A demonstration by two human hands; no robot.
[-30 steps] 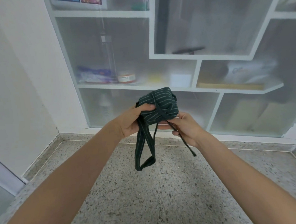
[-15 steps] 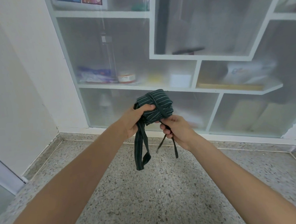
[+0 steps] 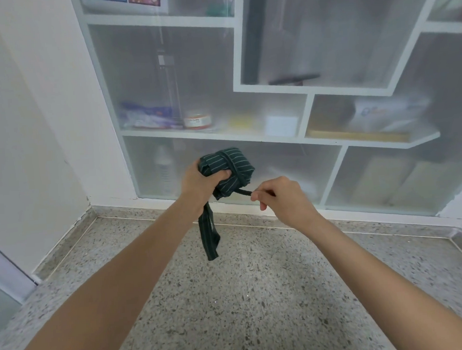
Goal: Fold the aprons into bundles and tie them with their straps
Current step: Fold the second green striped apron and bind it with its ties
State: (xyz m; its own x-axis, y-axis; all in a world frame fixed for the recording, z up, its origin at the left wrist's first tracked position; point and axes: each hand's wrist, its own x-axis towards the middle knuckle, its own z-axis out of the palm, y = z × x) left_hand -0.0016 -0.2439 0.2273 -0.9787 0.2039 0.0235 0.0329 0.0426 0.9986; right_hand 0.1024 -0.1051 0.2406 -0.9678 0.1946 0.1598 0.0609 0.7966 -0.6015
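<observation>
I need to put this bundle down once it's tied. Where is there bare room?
The speckled counter is bare between the forearms and on to the frosted shelf front. The left hand grips the apron bundle; the right hand pinches its strap. The loop dangles over the near-left patch.
</observation>
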